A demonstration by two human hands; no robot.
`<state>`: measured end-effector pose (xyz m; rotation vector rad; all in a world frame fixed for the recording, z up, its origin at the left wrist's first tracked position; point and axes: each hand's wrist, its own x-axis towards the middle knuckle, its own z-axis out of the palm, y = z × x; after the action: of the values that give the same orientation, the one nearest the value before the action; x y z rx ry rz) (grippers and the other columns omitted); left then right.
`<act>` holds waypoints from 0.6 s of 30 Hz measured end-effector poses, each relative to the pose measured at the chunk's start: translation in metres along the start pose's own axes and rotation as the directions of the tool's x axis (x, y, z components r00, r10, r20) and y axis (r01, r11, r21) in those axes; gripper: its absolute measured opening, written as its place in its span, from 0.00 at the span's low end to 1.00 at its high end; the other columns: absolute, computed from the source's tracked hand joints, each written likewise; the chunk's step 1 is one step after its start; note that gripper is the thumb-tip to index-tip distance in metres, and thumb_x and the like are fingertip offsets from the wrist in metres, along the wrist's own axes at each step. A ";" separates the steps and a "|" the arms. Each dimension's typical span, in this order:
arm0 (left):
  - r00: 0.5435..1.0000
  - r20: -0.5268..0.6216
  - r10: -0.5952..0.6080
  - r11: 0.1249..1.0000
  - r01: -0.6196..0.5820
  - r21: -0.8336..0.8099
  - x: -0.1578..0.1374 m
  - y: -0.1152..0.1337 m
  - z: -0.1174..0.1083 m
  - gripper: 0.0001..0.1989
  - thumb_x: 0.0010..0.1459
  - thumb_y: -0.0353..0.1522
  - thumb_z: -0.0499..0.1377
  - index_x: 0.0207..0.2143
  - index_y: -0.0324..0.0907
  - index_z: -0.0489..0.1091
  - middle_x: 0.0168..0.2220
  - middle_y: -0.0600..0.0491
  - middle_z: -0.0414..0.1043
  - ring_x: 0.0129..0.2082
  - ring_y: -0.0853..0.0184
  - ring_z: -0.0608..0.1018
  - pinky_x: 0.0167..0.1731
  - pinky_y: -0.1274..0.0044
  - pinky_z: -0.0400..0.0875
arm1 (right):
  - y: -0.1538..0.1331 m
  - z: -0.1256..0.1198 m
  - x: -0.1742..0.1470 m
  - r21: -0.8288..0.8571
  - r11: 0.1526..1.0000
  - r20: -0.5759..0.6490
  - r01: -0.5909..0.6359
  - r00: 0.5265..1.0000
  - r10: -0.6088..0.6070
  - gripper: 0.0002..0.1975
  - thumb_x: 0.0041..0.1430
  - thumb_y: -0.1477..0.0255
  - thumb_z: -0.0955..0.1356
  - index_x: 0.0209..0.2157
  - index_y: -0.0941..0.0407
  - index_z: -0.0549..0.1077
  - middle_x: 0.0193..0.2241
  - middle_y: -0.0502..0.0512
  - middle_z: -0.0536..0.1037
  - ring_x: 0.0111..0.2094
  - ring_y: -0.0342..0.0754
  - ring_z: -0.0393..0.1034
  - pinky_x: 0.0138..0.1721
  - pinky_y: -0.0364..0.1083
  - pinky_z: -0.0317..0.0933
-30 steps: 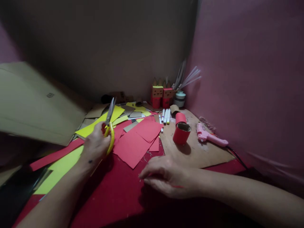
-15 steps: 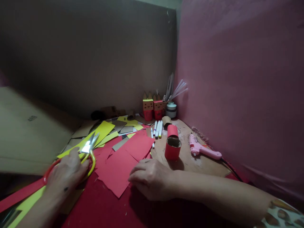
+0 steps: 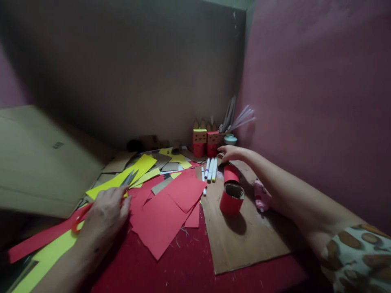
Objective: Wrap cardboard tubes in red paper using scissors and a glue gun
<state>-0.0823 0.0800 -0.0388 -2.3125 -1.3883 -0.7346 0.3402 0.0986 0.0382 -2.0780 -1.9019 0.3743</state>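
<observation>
My left hand (image 3: pixel 106 209) lies over a pair of scissors (image 3: pixel 130 178) at the left, fingers curled on them. The blades point away over yellow paper (image 3: pixel 139 167), and a red-orange handle loop shows beside the wrist. Stretched to the back of the table, my right hand (image 3: pixel 231 153) pinches a small brown cardboard ring (image 3: pixel 220 158), which its fingers partly hide. Nearer to me, an open cardboard tube covered in red paper (image 3: pixel 231 203) stands upright. Another red-covered tube (image 3: pixel 231 174) is just behind it.
Several markers (image 3: pixel 210 169) lie left of the tubes. Red paper sheets (image 3: pixel 161 219) cover the middle. Two box-headed cardboard figures (image 3: pixel 200 138) stand at the back near a lidded jar (image 3: pixel 230 139). A pink glue gun (image 3: pixel 260 196) is partly behind my right forearm. A brown board (image 3: pixel 244 248) lies underneath.
My right hand has gone from the red paper to the cardboard ring at the back and grasped it. My left hand now covers more of the scissors. The view has shifted slightly left.
</observation>
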 end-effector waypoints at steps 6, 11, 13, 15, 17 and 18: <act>0.999 0.044 0.009 1.000 -0.009 0.001 -0.001 0.000 -0.002 0.19 0.59 0.34 0.44 0.42 0.33 0.69 0.37 0.39 0.73 0.40 0.53 0.72 0.44 0.65 0.65 | 0.011 0.007 0.007 0.024 0.996 0.086 0.089 0.992 -0.091 0.29 0.36 0.74 0.75 0.45 0.59 0.75 0.46 0.60 0.76 0.45 0.53 0.71 0.44 0.44 0.64; 0.998 0.046 -0.046 0.994 0.050 -0.097 0.000 0.007 -0.007 0.18 0.59 0.34 0.45 0.43 0.35 0.69 0.39 0.37 0.73 0.43 0.51 0.72 0.44 0.63 0.65 | 0.002 -0.012 -0.012 0.022 0.993 -0.100 0.113 0.989 -0.110 0.28 0.42 0.71 0.73 0.48 0.64 0.72 0.44 0.66 0.74 0.47 0.60 0.67 0.48 0.53 0.60; 0.997 0.020 -0.071 0.986 0.073 -0.151 0.000 0.012 -0.009 0.17 0.58 0.34 0.46 0.44 0.35 0.68 0.39 0.38 0.73 0.44 0.51 0.72 0.46 0.63 0.64 | -0.011 -0.024 -0.033 0.057 0.987 -0.178 0.148 0.975 -0.136 0.32 0.43 0.71 0.73 0.53 0.62 0.68 0.49 0.66 0.71 0.51 0.59 0.64 0.50 0.53 0.59; 0.992 0.019 -0.128 0.962 0.129 -0.239 0.001 0.019 -0.011 0.17 0.58 0.34 0.47 0.45 0.36 0.68 0.41 0.40 0.73 0.44 0.53 0.72 0.47 0.64 0.64 | -0.031 -0.032 -0.062 0.158 0.959 -0.176 0.234 0.963 -0.205 0.32 0.48 0.67 0.71 0.55 0.58 0.64 0.48 0.61 0.72 0.48 0.54 0.67 0.47 0.50 0.63; 0.970 0.090 -0.226 0.877 0.243 -0.414 0.002 0.029 -0.017 0.17 0.57 0.36 0.50 0.46 0.38 0.67 0.42 0.43 0.73 0.42 0.57 0.74 0.45 0.65 0.67 | -0.055 -0.032 -0.097 0.529 0.744 -0.156 0.407 0.909 -0.386 0.33 0.46 0.67 0.72 0.55 0.55 0.64 0.49 0.60 0.71 0.49 0.54 0.67 0.46 0.51 0.64; 0.948 0.159 -0.274 0.788 0.316 -0.528 0.003 0.035 -0.021 0.17 0.56 0.37 0.52 0.46 0.39 0.68 0.41 0.44 0.73 0.39 0.58 0.74 0.42 0.66 0.68 | -0.066 -0.029 -0.114 0.648 0.616 -0.172 0.448 0.874 -0.454 0.33 0.45 0.68 0.73 0.55 0.53 0.64 0.50 0.58 0.71 0.51 0.54 0.66 0.48 0.52 0.63</act>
<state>-0.0551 0.0546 -0.0211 -2.5786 -1.7893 -1.3051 0.2804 -0.0108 0.0891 -1.0752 -1.8267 0.8021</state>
